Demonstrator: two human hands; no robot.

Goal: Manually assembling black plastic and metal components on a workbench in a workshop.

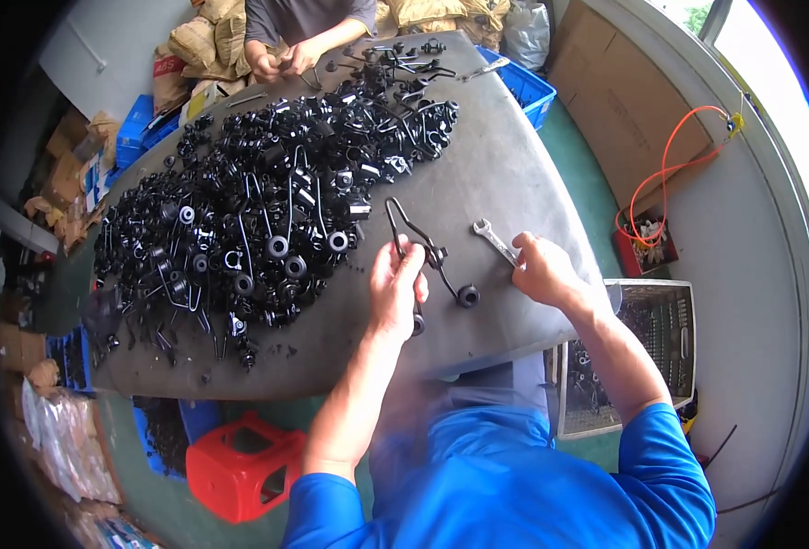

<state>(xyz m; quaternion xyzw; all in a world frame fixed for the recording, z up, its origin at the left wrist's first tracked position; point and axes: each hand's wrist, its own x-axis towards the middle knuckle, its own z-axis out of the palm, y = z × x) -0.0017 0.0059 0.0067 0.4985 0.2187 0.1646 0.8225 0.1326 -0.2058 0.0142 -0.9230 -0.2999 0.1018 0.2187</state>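
Observation:
My left hand is closed around one leg of a bent black metal rod part. Its narrow bend points away from me, a small clamp sits on the other leg, and round eyelets form the near ends. To its right, my right hand grips a silver wrench by the near end. The wrench's open jaw points toward the far left, apart from the rod part. Left of my hands spreads a large heap of black metal parts, with rods, clamps and ringed ends among them.
Across the grey table a person handles a similar part. Another wrench lies near a blue bin. A grey crate stands by my right arm, a red stool at lower left. An orange hose hangs at right.

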